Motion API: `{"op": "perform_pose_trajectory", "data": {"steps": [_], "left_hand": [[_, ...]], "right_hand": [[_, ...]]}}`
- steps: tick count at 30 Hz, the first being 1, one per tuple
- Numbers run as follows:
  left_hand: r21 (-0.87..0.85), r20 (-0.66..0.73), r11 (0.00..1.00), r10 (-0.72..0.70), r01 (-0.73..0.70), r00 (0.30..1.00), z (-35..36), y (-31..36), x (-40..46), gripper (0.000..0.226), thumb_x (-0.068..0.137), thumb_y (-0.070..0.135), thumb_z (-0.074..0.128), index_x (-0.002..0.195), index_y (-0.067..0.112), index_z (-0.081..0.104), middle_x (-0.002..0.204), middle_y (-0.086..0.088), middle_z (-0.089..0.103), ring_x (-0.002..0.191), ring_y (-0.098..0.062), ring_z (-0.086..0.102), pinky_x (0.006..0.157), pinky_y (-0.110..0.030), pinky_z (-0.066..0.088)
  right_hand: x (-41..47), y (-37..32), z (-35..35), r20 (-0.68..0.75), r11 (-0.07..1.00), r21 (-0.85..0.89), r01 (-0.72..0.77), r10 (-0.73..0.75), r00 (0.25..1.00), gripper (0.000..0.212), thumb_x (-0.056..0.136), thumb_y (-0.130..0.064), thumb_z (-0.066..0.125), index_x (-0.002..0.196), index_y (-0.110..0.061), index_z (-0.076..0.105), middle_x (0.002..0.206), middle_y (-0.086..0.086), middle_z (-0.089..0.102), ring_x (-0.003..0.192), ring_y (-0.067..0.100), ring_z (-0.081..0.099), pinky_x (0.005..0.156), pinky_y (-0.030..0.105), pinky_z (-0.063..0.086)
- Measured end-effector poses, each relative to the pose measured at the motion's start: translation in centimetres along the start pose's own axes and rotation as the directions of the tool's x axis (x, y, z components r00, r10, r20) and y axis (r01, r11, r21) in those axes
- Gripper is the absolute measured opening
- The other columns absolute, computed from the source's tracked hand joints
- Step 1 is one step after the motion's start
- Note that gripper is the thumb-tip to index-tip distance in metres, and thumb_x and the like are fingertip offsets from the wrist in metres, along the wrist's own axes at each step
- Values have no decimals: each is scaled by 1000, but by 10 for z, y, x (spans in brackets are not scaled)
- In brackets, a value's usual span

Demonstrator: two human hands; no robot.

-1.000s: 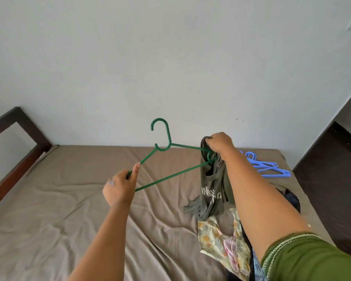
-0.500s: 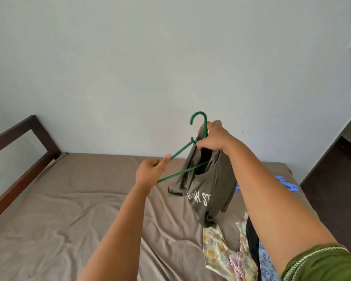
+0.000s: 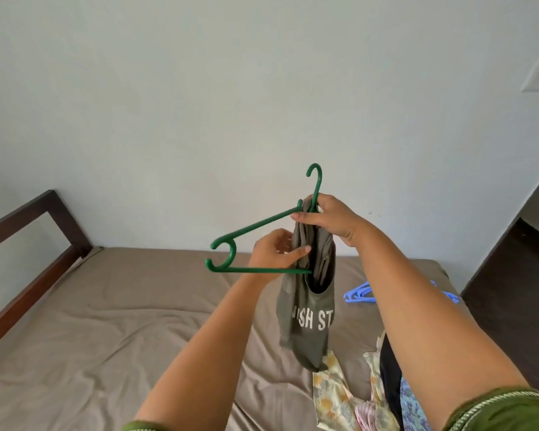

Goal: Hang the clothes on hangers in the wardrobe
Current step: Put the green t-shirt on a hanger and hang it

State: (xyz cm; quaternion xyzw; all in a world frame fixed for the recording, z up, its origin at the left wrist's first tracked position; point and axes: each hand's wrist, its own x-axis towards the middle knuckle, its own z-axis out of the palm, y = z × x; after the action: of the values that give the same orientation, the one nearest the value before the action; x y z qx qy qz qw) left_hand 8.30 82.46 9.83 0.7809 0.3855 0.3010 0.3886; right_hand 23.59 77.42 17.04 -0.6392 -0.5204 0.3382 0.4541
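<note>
Above the bed, the right hand grips the green hanger and olive T-shirt; the left hand pinches the shirt's fabric.

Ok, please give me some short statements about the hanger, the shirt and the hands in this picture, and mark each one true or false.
1. The hanger is green. True.
2. The right hand holds the hanger near its hook. True.
3. The olive shirt lies flat on the bed. False: it hangs in the air from the hanger.
4. The left hand rests on the bed. False: it pinches the shirt by the neck.
5. Blue hangers lie on the bed. True.
</note>
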Motion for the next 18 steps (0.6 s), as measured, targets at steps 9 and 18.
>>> {"op": "perform_pose_trajectory", "data": {"steps": [9, 18], "left_hand": [[-115, -228, 981, -181, 158, 957, -45, -12, 10, 19, 90, 22, 62, 80, 7, 66, 76, -10, 66, 74, -21, 58, 70, -34, 45], [419, -303, 898, 0, 133, 953, -113, -1, 3, 4, 81, 18, 66, 84, 20, 64, 79, 5, 62, 78, -16, 55, 68, -24, 37]], "right_hand": [[-7, 26, -18, -592, 997, 74, -18, 58, 804, 59, 68, -32, 83, 106, -13, 43, 96, -11, 65, 99, 7, 58, 82, 31, 47], [-6, 52, 3, -669, 995, -95, -26, -44, 742, 63, 64, -22, 83, 106, -12, 37, 79, -2, 65, 72, 11, 60, 68, 24, 46]]}}
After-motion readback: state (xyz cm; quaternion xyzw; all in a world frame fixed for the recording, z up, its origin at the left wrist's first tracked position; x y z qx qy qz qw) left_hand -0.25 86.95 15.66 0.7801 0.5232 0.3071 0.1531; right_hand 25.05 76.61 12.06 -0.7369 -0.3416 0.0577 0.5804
